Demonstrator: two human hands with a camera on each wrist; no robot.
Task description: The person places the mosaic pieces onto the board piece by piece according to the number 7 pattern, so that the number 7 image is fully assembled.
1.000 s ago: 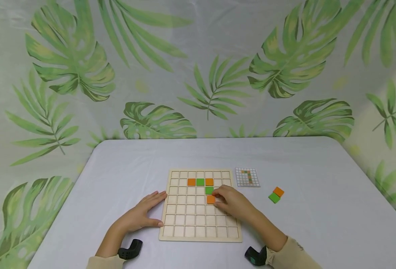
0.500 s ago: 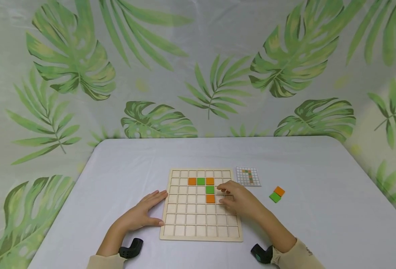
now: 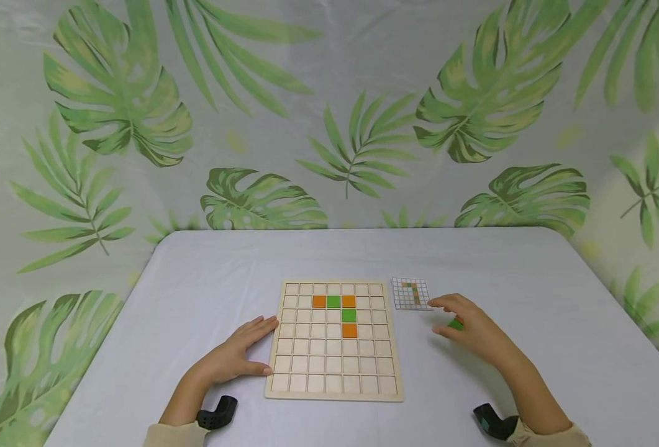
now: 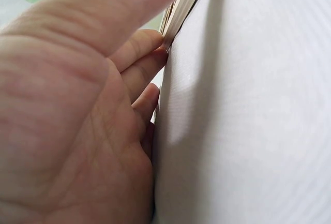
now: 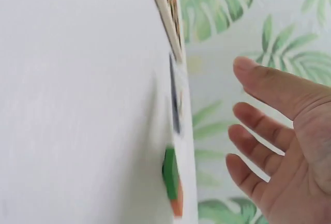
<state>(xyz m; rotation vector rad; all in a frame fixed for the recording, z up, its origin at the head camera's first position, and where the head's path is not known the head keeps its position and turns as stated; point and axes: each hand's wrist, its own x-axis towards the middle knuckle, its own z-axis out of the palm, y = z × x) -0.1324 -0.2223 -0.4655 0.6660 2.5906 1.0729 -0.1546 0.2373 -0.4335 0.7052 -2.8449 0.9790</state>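
Observation:
My left hand [image 3: 230, 355] lies flat at the left side of a wooden grid board [image 3: 307, 366], its fingertips and thumb touching the board's edge. In the left wrist view the fingers [image 4: 142, 69] are extended against that edge. My right hand [image 3: 471, 326] hovers with parted, relaxed fingers and holds nothing. Below it lies a green square tile [image 3: 455, 323], also visible in the right wrist view with an orange tile [image 5: 177, 200] beside it. Set in the board are three orange tiles and two green ones, among them a lower orange tile [image 3: 349, 330] and a green tile [image 3: 348, 315].
A small pattern card [image 3: 410, 293] with a coloured grid lies just right of the board's upper corner. White cloth covers the table [image 3: 212, 267]. Behind the table hangs a leaf-print backdrop [image 3: 357, 143].
My right hand has let go of the orange tile in the board's third row and moved right, over the loose tiles. The left hand has stayed at the board's edge.

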